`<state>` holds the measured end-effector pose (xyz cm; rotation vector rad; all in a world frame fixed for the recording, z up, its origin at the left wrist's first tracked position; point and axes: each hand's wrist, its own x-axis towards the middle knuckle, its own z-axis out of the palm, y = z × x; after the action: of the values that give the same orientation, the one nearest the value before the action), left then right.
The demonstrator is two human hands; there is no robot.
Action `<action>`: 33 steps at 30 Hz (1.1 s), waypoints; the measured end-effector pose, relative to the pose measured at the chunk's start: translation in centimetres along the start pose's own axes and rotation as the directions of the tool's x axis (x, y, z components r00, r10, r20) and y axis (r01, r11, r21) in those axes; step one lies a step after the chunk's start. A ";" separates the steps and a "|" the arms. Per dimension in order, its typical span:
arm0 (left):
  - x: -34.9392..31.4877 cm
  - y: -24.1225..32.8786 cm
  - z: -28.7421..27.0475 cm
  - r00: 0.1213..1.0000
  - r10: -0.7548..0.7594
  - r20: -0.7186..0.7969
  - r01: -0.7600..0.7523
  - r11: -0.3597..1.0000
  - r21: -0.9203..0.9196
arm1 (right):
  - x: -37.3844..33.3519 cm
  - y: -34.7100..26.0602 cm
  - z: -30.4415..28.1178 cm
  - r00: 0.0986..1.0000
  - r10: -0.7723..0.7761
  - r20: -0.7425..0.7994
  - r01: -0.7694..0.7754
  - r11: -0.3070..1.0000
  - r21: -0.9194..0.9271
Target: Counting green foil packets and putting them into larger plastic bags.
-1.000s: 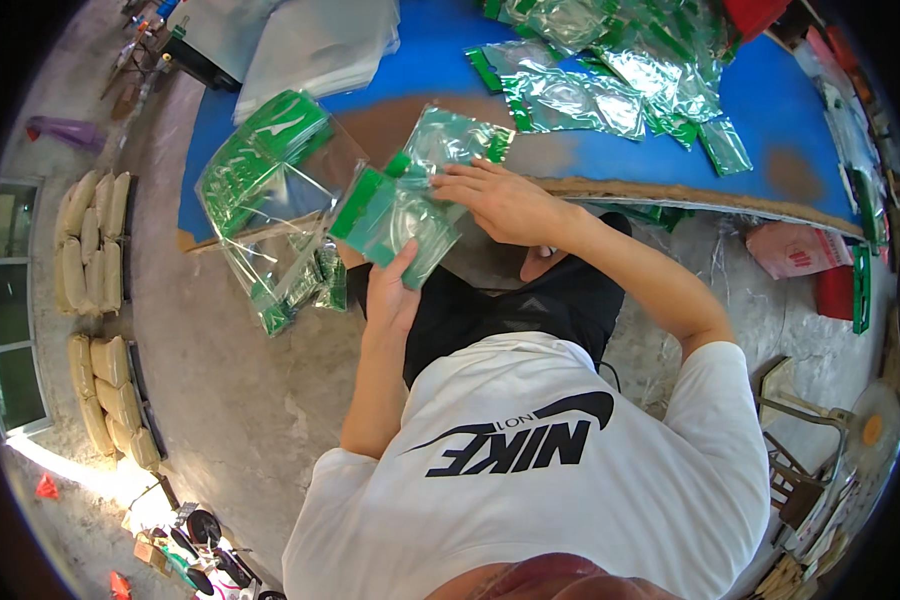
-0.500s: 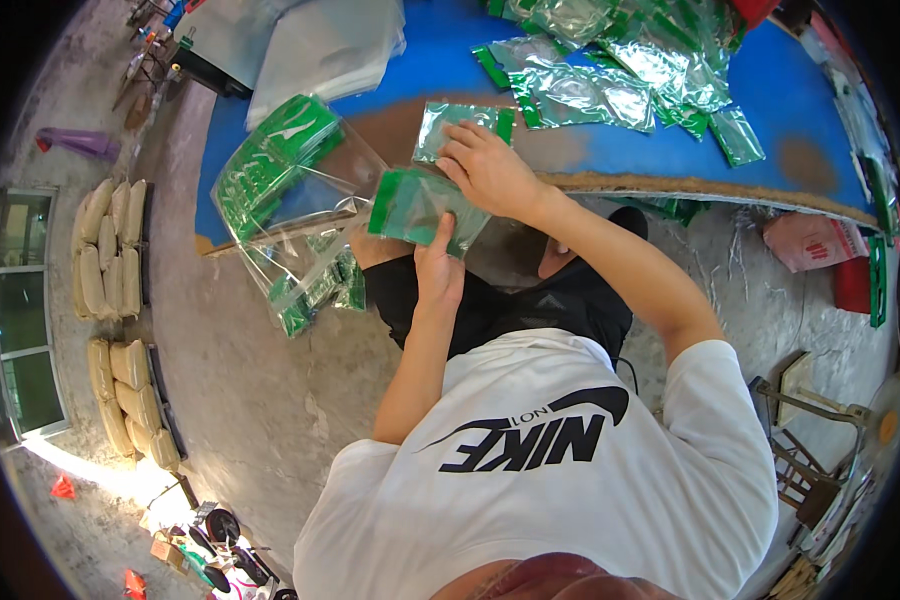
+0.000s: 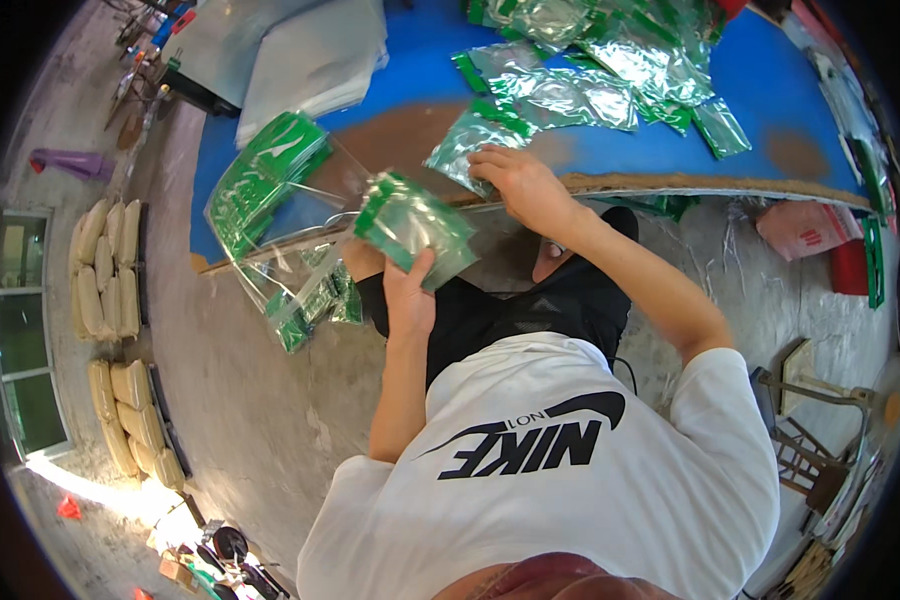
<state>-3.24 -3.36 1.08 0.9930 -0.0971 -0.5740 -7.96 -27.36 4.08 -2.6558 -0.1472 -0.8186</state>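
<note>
One flat, squarish packet of clear, shiny plastic with a green strip along its far edge (image 3: 460, 148), at the near edge of the blue table with worn brown patches (image 3: 425, 55). Lies just ahead and to the left of the right hand (image 3: 532, 190), touching or all but touching the fingertips at the near right corner. Runs away from the body with a slight lean to the right, as far as the visible part goes, strip end farthest off. Sits clearly closer to the right hand than to the left hand (image 3: 408, 305). Right hand half open, with bent fingers over that corner; cannot tell whether pinched or only touched. Left hand closed, thumb on top, on a glossy bundle of clear, green-striped packets (image 3: 417, 228), count unclear. Held in front of the table edge, above the lap, just nearer the body and to the left of the packet at the right fingertips, with the long axis slanting from far left to near right. Farther left, partly over the table edge, a large clear plastic bag with green printing (image 3: 270, 180); beyond the right hand, a loose heap of similar green-and-clear packets (image 3: 620, 65).
</note>
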 end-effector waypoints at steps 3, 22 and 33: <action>0.4 0.3 -0.4 0.989 -0.145 0.007 0.145 0.986 -0.087 | -0.3 -1.0 -0.9 0.995 0.063 0.082 -0.089 0.926 0.366; 0.3 -1.3 4.5 0.893 -0.443 0.077 0.449 0.870 -0.204 | -2.1 0.4 -4.0 0.995 0.098 -0.005 -0.097 0.995 0.026; 0.3 -2.9 5.4 0.873 -0.458 0.170 0.488 0.810 -0.326 | -2.1 4.9 -6.3 0.977 0.159 0.145 -0.124 0.967 -0.221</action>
<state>-5.98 -8.78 1.68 0.6257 0.1873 -1.0557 -12.01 -34.20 6.31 -2.8919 0.0947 -0.6013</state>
